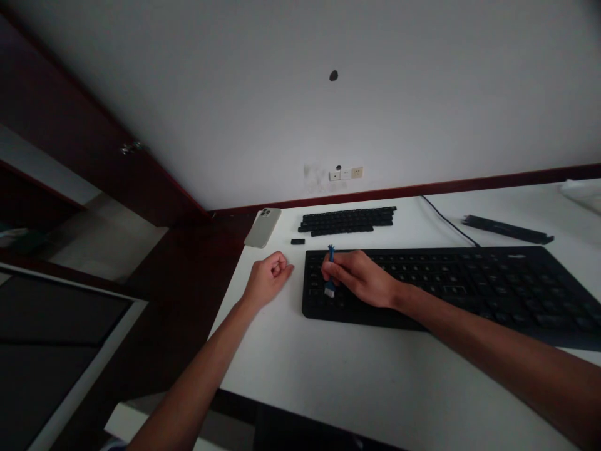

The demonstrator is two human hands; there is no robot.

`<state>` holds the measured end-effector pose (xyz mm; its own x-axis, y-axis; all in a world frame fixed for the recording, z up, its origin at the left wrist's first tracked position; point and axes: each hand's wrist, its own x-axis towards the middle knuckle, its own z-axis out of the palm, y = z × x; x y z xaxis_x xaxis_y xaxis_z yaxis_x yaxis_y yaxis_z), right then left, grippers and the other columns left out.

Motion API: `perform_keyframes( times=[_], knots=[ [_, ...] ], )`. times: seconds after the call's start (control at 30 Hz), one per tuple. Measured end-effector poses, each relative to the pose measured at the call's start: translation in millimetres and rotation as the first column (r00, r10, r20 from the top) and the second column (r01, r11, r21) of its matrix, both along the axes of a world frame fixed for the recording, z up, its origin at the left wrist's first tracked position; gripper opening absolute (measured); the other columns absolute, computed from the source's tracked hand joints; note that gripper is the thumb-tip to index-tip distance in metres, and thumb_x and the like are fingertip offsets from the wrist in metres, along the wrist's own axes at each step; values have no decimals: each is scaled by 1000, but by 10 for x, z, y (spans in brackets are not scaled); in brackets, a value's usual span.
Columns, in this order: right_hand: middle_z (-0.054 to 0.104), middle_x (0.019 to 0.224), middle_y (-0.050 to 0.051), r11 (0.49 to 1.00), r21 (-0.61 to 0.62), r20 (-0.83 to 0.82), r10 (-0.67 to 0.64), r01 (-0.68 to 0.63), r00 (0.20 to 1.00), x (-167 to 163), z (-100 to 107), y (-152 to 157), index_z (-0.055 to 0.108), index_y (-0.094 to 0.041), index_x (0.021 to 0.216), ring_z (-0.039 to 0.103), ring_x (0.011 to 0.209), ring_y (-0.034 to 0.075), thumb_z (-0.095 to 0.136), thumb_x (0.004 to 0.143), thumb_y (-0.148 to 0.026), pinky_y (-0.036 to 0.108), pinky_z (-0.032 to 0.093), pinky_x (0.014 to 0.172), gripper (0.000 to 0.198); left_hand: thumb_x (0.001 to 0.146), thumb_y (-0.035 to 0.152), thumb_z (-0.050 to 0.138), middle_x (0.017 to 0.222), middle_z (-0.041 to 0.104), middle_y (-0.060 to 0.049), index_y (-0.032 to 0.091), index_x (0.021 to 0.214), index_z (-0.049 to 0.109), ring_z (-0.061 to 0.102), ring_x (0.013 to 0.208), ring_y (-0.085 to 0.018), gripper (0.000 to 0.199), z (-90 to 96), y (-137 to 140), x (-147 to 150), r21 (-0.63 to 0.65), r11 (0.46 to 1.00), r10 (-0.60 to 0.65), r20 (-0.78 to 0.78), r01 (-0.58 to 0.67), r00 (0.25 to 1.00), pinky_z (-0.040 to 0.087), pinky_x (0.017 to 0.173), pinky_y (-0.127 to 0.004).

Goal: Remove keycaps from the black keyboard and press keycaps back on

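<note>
My right hand [359, 275] pinches a small blue brush [330, 289], its pale bristles pointing down at the left end of a black keyboard [469, 275]. Keycaps are off that part of the keyboard, while the right part still carries its keys. My left hand [268, 279] rests on the white table just left of the keyboard, fingers curled in a loose fist with nothing visible in them. Behind the keyboard, removed black keycaps [347, 220] lie in rows, and a single keycap [297, 241] sits apart from them.
A phone [263, 227] lies face down at the table's back left corner. Toward the back right is a long black strip [507, 229], near the keyboard's cable [451, 222]. Something white [582, 193] sits at the far right. Wall sockets [346, 174] are above the table's back edge.
</note>
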<state>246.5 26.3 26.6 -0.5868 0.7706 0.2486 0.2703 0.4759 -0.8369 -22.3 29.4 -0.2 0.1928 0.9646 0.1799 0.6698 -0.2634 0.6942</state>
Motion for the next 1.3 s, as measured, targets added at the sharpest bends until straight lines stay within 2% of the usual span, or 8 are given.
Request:
perform_keyframes(
  times=[0.43,0.53,0.8,0.9,1.0,1.07,1.23,1.3],
  knots=[
    [61,70,0,1000,-11,-21,-26,26,999,6,-24,12,64,-19,84,54,64,13,40,105,-46,26,41,64,42,89,35,63,55,34,9,20,71,46,30,52,-9,29,6,-8,-6,6,1000,-5,-4,5,1000,26,55,-22],
    [61,68,-1,997,1,-25,-77,77,997,-1,-28,15,64,-18,81,53,61,13,42,104,-48,26,40,62,43,88,33,63,54,34,9,20,70,45,30,52,-9,29,12,-10,2,10,1000,-2,-8,2,1000,25,54,-22],
    [65,68,-1,999,-25,-69,-28,26,997,-10,-40,10,68,-19,87,58,62,13,52,101,-49,26,43,61,37,87,33,63,54,34,9,20,70,46,31,52,-9,28,34,-18,18,1,1000,4,-3,-4,1000,26,55,-22],
    [71,78,2,999,-21,-98,24,-26,995,-20,-49,14,71,-19,90,63,70,15,53,101,-47,28,47,67,35,88,33,63,53,33,9,20,70,46,32,52,-9,28,40,-19,20,1,1000,6,-6,-6,1000,26,55,-23],
    [73,88,4,996,-2,-156,-92,93,983,-27,-52,32,70,-19,86,66,79,17,49,103,-46,30,48,76,38,88,33,63,53,33,9,20,69,45,31,52,-9,28,40,-19,22,-2,1000,4,-7,-4,1000,26,55,-23],
    [71,82,2,983,28,-110,-178,183,978,-23,-49,40,68,-19,84,64,74,16,46,103,-45,29,46,73,39,87,33,63,54,33,8,20,69,45,31,52,-9,29,36,-20,22,0,1000,7,-9,-7,1000,26,55,-23],
    [64,71,-1,991,19,-32,-128,129,991,-3,-31,25,65,-19,84,56,63,13,43,105,-43,27,41,64,38,87,34,63,53,34,8,20,69,45,30,51,-9,29,29,-21,23,6,1000,14,-16,-14,1000,25,54,-23],
    [62,70,-1,984,16,-56,-177,178,983,2,-32,21,64,-19,83,55,63,13,40,105,-45,27,40,64,41,87,34,63,53,34,8,20,69,45,30,51,-9,29,32,-21,23,5,1000,13,-19,-12,1000,26,54,-23]
  ],
)
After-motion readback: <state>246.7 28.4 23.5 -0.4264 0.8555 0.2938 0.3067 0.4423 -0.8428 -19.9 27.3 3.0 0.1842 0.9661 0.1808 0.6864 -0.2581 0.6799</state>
